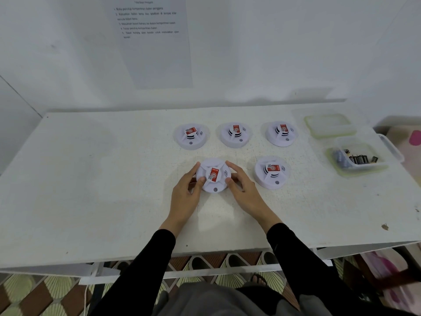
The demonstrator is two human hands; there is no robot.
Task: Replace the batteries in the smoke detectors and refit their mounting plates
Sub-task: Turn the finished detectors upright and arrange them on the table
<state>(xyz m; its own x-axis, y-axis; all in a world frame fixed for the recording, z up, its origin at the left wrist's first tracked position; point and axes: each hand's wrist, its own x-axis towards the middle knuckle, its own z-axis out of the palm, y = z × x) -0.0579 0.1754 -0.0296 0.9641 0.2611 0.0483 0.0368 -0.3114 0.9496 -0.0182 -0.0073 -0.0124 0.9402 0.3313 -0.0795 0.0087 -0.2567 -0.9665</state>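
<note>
Smoke detector (213, 175), unopened, sits in the curled grip of left hand (185, 195) and right hand (245, 190). Four other detectors (235, 134) beyond and beside the grip look closed too; work seems barely begun.

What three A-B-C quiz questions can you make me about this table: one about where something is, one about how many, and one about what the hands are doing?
1. Where is the clear tub of batteries?
A. at the right end of the table
B. at its left end
C. on the floor

2. How many smoke detectors sit on the table?
A. three
B. five
C. seven

3. What are the left hand and right hand doing?
A. lying flat on the table
B. holding a battery
C. gripping one smoke detector between them

Answers:
1 A, as the tub stands near the table's right edge.
2 B, with three in the back row and two in front.
3 C, since both hands grip the front-left smoke detector by its rim.
</note>
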